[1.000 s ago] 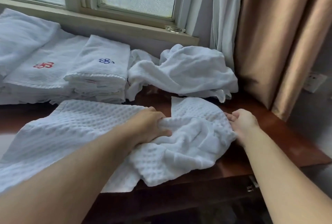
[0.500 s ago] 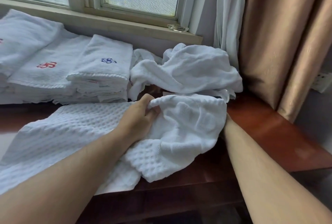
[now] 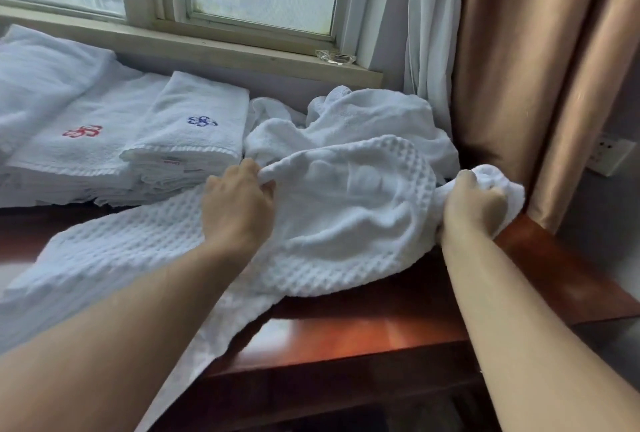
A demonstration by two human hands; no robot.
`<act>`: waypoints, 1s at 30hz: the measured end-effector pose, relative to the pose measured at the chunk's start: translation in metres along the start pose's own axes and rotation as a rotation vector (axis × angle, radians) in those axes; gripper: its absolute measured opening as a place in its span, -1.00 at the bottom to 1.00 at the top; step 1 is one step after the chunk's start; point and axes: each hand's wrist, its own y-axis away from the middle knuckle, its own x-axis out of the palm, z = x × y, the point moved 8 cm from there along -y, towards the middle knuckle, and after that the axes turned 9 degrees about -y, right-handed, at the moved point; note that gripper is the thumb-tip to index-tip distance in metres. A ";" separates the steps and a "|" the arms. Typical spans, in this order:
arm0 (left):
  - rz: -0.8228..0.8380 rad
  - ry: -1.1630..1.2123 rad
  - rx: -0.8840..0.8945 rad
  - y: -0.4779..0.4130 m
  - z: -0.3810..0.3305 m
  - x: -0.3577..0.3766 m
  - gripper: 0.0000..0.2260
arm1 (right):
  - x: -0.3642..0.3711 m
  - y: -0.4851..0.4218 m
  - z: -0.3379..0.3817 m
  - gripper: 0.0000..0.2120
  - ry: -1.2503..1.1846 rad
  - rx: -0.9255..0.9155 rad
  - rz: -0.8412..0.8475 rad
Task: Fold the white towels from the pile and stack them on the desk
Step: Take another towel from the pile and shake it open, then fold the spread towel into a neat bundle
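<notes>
both hands gripping one waffle towel on the desk

the left hand [image 3: 239, 203] has its fingers curled over the towel's [image 3: 346, 223] far edge, pinching it; the right hand [image 3: 474, 203] is clenched around a bunched corner near the brown curtain [image 3: 519, 68]. the towel is lifted and puffed between them, its left part lying flat across the wooden desk [image 3: 363, 327]. just behind it sits the rumpled pile [image 3: 363, 120]; to the left, folded stacks [image 3: 194, 133] with red and blue emblems, below the window sill [image 3: 207, 50].
</notes>
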 end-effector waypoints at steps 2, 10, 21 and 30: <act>0.066 -0.083 -0.030 -0.002 -0.006 0.006 -0.82 | -0.013 0.000 0.011 -0.51 0.002 -0.097 -0.026; 0.356 0.166 0.115 0.028 -0.024 0.028 -0.65 | 0.009 0.044 0.017 -0.62 0.448 -0.682 0.174; 0.874 0.068 0.111 0.034 0.013 0.021 -0.53 | 0.039 0.155 -0.046 -0.44 0.671 -0.927 1.391; 0.757 0.085 0.172 0.062 0.010 0.014 -0.14 | 0.058 0.154 -0.032 -0.69 0.588 -0.871 1.261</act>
